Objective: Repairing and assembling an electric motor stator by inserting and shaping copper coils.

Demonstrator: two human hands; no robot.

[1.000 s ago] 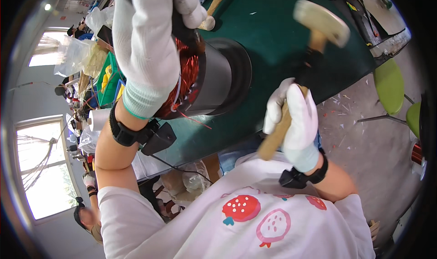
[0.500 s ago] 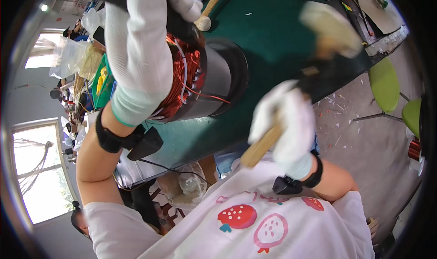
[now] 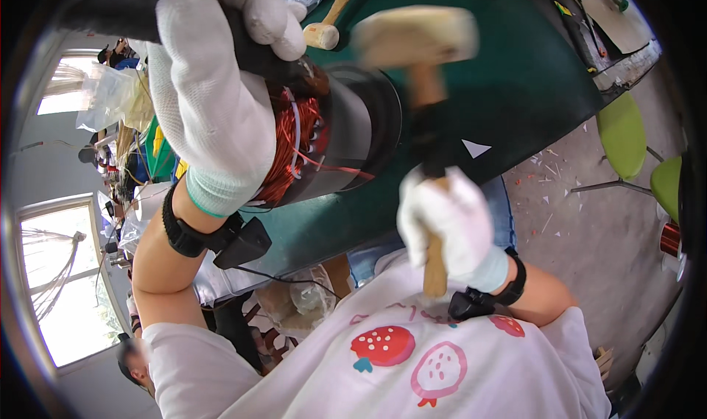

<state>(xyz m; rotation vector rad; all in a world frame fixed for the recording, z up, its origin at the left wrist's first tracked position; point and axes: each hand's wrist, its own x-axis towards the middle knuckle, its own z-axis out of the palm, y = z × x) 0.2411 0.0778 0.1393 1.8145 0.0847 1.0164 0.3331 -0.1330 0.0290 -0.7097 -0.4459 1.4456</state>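
Observation:
My right hand [image 3: 445,224], in a white knit glove, is wrapped round the wooden handle of a mallet [image 3: 434,253]. Its pale, motion-blurred head is raised above the table, with black wrapping below it. My left hand [image 3: 213,73], also gloved, grips a thick black bar [image 3: 110,8], whose brown-stained end reaches the coil edge. Beneath it a grey metal cylinder [image 3: 342,132], seemingly a motor stator, lies on its side. Red enamelled wire windings [image 3: 294,143] bulge from its near end, with white ties and a loose red lead. My left hand and forearm hide part of them.
A second wooden mallet [image 3: 322,36] lies on the green table [image 3: 515,73] behind the cylinder. A white paper triangle [image 3: 476,149] sits near the edge. Hand tools [image 3: 578,32] are at far right, green chairs [image 3: 620,135] beyond. A green bin [image 3: 158,150] stands left.
The mallet in my right hand has swung left, its head now nearer the cylinder. My left hand and the black bar have shifted slightly left. The white paper triangle has come into sight.

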